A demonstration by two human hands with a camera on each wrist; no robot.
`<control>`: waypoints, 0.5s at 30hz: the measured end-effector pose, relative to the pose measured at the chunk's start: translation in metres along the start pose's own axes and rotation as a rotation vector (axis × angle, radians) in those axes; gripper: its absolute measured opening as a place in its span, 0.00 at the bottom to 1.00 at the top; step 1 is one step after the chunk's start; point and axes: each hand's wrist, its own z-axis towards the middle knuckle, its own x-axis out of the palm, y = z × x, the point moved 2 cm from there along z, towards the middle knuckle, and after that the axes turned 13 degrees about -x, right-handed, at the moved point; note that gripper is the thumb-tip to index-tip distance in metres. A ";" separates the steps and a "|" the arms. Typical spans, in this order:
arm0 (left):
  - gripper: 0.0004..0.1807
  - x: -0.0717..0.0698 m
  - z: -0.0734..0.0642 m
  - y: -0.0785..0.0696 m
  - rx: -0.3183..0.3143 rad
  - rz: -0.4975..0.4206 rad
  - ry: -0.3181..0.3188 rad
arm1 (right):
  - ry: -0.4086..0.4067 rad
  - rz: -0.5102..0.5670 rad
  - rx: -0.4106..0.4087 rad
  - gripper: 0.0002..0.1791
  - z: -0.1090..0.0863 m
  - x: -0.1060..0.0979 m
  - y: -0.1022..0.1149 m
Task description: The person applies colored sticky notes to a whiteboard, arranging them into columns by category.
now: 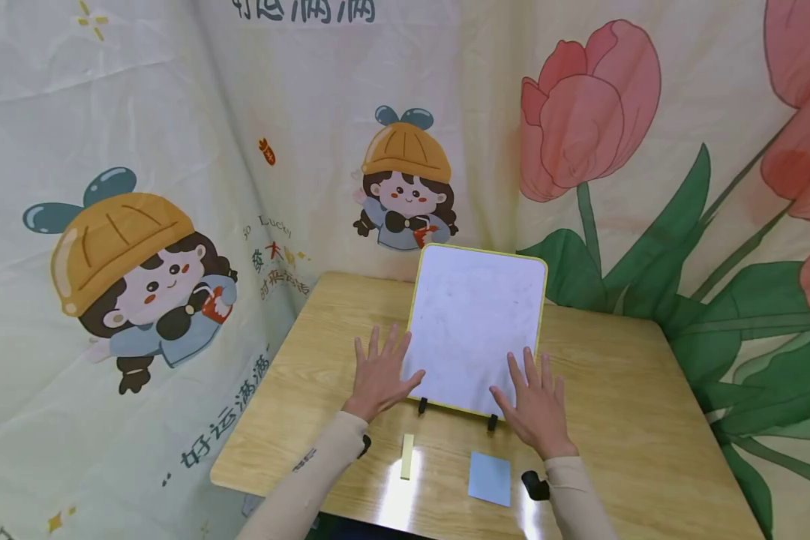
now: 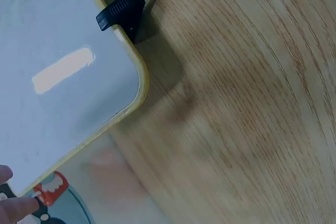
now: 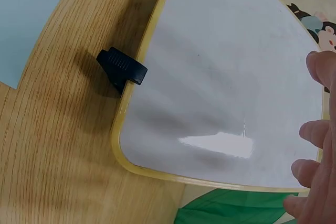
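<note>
"Checking my head feed, I see the whiteboard propped up around the middle of the worktop, its top rising past the far edge. How far along would you put us?"

"Early, I'd judge. Standing the board up looks done: two black clips grip its lower rim. Nothing is fixed to its face, as far as I can see."

"And the loose bits?"

"Both lie untouched toward the near edge of the worktop: a pale yellow strip, and a blue sheet to its right, closer to the near right corner. If they have a part in this, that part is not begun. I can't tell from here what else is left."

"What about the fingers?"

"Wide apart on both sides, none curled round anything. The left hand is spread at the board's left side, its thumb across the lower part in my view. The right hand is spread the same way at the right side."

"Touching?"

"I can't tell. On my right wrist feed the fingers overlap the board's rim, but contact doesn't show. On the left one, only two tips show, right beside the rim. Neither hand holds anything."
</note>
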 end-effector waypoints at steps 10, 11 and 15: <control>0.46 0.001 -0.004 0.002 -0.003 0.032 0.028 | -0.026 -0.022 -0.025 0.41 -0.001 0.002 0.005; 0.46 0.000 -0.004 0.001 -0.005 0.029 0.033 | -0.045 -0.036 -0.038 0.40 0.000 0.001 0.006; 0.46 -0.009 -0.006 -0.011 0.031 0.011 0.041 | -0.109 -0.097 -0.098 0.37 0.000 -0.004 0.010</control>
